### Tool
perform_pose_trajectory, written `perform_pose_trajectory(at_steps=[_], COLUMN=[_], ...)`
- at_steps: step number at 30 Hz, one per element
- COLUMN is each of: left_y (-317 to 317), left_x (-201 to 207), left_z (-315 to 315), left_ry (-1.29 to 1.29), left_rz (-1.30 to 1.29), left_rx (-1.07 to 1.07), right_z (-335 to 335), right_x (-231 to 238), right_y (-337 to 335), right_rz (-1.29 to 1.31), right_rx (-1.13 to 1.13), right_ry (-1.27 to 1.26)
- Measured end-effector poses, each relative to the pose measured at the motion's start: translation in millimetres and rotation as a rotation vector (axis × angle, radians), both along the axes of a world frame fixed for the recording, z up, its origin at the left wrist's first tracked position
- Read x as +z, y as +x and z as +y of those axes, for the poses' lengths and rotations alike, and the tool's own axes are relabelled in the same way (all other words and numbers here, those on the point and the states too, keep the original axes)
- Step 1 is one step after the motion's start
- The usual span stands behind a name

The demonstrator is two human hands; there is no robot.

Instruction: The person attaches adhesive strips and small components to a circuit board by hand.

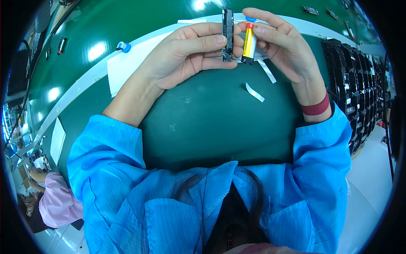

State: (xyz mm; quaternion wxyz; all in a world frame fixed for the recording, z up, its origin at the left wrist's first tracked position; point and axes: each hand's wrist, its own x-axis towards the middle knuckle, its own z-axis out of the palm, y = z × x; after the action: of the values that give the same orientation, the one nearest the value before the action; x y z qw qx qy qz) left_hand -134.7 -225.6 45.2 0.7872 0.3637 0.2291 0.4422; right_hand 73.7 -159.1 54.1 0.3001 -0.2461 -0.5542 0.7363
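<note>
At the far side of the green mat, my left hand (190, 48) is closed round a narrow black electronic module (227, 36), held upright between thumb and fingers. Just right of it, a cylindrical battery cell (249, 46) with a yellow and silver wrapper, a red top end and a black lower end is pinched near its top by my right hand (279, 38). Thin wires run between the module and the cell at top and bottom. The two parts are side by side with a small gap. A small blue thing (251, 19) shows behind the right fingers.
White paper sheets (120, 70) lie under and beside my left arm. Two pale strips, one of them a curled strip (255, 92), rest on the mat. Stacked black trays (351, 84) stand at right. A blue-and-white cap-like item (123, 46) sits beyond; a person in pink (59, 199) works at left.
</note>
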Motion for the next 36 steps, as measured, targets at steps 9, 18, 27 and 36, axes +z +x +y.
perform_pose_trajectory(at_steps=[9,18,27,36], left_y=[11.3,14.1,15.1,15.4], left_x=[3.5,5.9,5.5,4.5], left_z=[-9.3,-12.0,-12.4,-12.8], left_ry=[0.024,0.081,0.084,0.092], left_rz=[0.266,0.357,0.378,0.395], left_rx=[0.155,0.169,0.166,0.194], right_z=[-28.7,-32.1,-32.8,-34.0], right_x=[26.7,26.8,26.2,26.8], right_y=[-19.4,-22.8,-22.9,-25.0], right_rz=[-0.255,-0.254,-0.244,-0.251], right_rx=[-0.326,-0.326,-0.332,-0.347], right_ry=[0.445,0.537,0.549,0.522])
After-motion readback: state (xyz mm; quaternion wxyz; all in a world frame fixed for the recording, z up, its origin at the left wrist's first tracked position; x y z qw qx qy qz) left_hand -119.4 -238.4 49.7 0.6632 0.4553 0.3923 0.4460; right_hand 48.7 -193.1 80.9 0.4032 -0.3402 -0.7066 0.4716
